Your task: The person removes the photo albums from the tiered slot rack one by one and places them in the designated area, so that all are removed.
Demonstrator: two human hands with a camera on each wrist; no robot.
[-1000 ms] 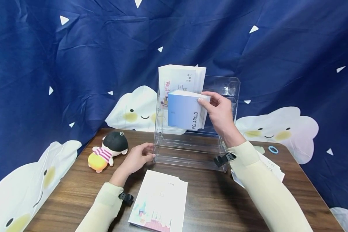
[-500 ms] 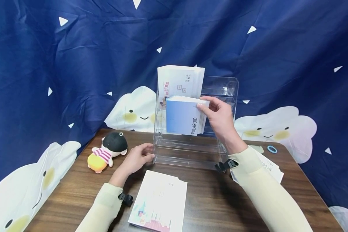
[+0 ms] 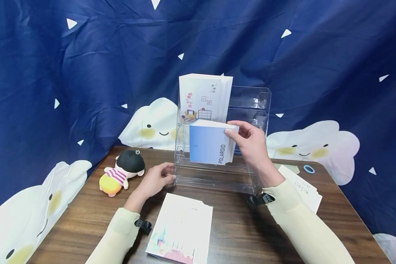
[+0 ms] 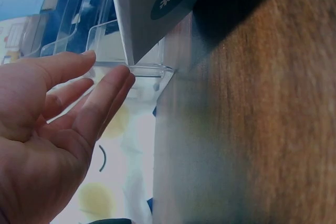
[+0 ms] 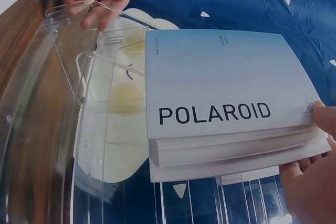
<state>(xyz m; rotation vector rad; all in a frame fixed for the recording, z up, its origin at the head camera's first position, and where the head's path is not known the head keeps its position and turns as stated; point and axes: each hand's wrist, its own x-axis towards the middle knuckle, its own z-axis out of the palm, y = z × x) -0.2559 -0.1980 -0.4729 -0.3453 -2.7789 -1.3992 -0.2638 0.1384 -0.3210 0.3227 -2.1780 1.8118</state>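
Observation:
A clear tiered display rack [image 3: 214,183] stands on the table. In the head view, my right hand [image 3: 252,141] holds a blue-and-white POLAROID photo album [image 3: 206,143] upright in front of its middle tiers. The thumb lies on the cover near the top right corner, with the fingers behind; the right wrist view shows the same grip. My left hand [image 3: 156,179] holds the rack's lower left side, thumb and fingertips at its edge [image 4: 139,69]. A white illustrated book [image 3: 201,97] stands in the upper tier, its lower part hidden by the album.
Another white book [image 3: 181,227] lies in front of the rack. At the right lie white papers or booklets [image 3: 305,190] with writing and a light-blue ring [image 3: 308,169]. A doll [image 3: 122,172] with a striped top lies at the left. A blue cloud-print curtain [image 3: 118,55] hangs behind.
My right hand has lowered the POLAROID album from in front of the upper book toward the lower tiers, uncovering more of that book. My left hand stays at the rack's lower left.

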